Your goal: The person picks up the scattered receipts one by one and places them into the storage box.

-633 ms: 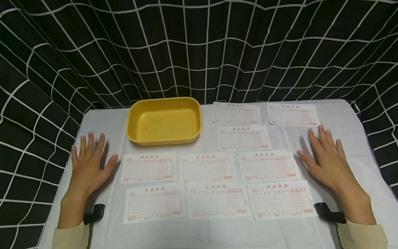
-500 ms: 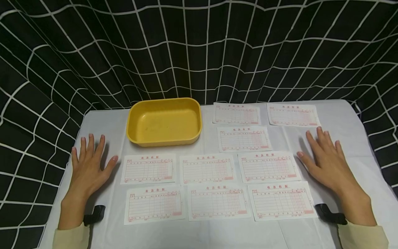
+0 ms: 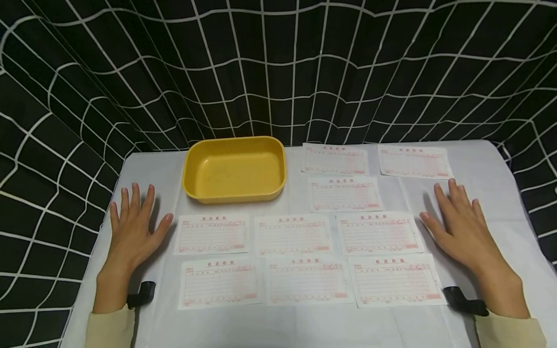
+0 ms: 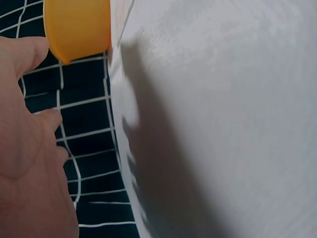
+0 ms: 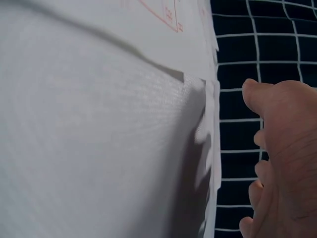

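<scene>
Receipt forms (image 3: pixel 300 234) between flat hands (image 3: pixel 135 227)

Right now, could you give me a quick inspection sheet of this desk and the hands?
Surface: white table, covered in cloth.
Job's things: nine slips, e.g. slip, laid flat in rows; yellow tray behind them holds nothing.
Clutter: nothing seen.
Hands: left hand and right hand lie flat on the table, fingers straight, beside the slips, holding nothing.
Cables: nothing seen; a black wrist mount at each cuff.
Surroundings: black curtain with white grid.
</scene>
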Motion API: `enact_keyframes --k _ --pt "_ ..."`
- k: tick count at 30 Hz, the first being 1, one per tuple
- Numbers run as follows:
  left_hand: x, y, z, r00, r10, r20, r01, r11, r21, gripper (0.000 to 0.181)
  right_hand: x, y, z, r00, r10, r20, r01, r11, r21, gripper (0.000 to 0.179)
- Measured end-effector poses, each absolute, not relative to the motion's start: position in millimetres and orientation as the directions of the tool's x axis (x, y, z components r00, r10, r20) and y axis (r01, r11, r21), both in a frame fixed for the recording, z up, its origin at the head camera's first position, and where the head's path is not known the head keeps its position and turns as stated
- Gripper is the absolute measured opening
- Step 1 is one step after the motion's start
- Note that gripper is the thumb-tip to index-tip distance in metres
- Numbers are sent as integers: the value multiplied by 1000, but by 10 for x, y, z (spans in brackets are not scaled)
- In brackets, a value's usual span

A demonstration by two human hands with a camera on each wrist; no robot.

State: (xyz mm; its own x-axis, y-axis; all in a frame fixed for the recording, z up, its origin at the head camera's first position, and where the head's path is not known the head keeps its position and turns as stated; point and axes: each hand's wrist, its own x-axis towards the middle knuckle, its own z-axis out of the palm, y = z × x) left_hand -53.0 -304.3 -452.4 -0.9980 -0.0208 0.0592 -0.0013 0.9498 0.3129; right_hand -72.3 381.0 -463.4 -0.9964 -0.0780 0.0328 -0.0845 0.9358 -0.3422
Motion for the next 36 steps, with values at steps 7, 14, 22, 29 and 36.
enact_keyframes --k 7,14,22,29,36 --pt "-535 -3023 -4538 -998 -26 64 -4 947 322 89 -723 3782 -4597 -995 -87 40 -95 926 -365 83" --pt "-621 -2985 -4466 -997 -5 82 25 931 364 90 -670 3739 -4495 -994 -88 66 -107 907 -407 79" --pt "-798 -2895 -4393 -993 24 112 69 905 420 89 -447 3636 -4432 -987 -106 119 -150 865 -479 72" --pt "-935 -2827 -4360 -996 49 75 78 889 451 91 -184 3494 -4427 -981 -127 145 -181 863 -472 67" --pt "-1096 -2750 -4384 -994 77 78 106 868 486 92 73 3412 -4485 -956 -159 245 -258 855 -450 63"
